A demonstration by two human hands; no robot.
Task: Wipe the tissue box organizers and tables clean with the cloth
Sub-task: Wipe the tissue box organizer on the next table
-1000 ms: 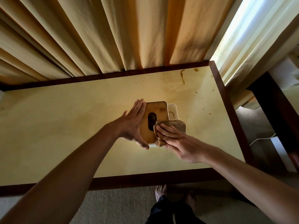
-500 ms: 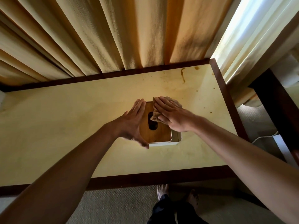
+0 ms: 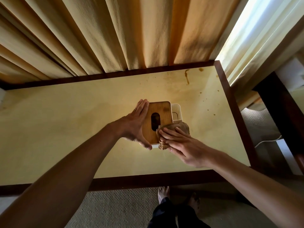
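A white tissue box organizer [image 3: 176, 111] with a wooden lid [image 3: 162, 112] and a dark oval slot stands near the middle of the pale yellow table [image 3: 65, 122]. My left hand [image 3: 137, 125] lies flat against its left side with straight fingers, thumb at the near corner. My right hand [image 3: 182, 143] presses a brown cloth [image 3: 182, 127] with flat fingers onto the near right part of the lid. The cloth hangs over the box's near right corner.
Brown stains and specks [image 3: 187, 78] mark the table's far right area. The table has a dark wooden rim [image 3: 148, 181]. Yellow curtains [image 3: 115, 35] hang behind it. A second dark table [image 3: 283, 112] stands at the right. My bare feet [image 3: 163, 194] are on the carpet below.
My right hand with the cloth has slid from the lid's far part back toward me to its near right corner. My left hand has stayed against the box's side.
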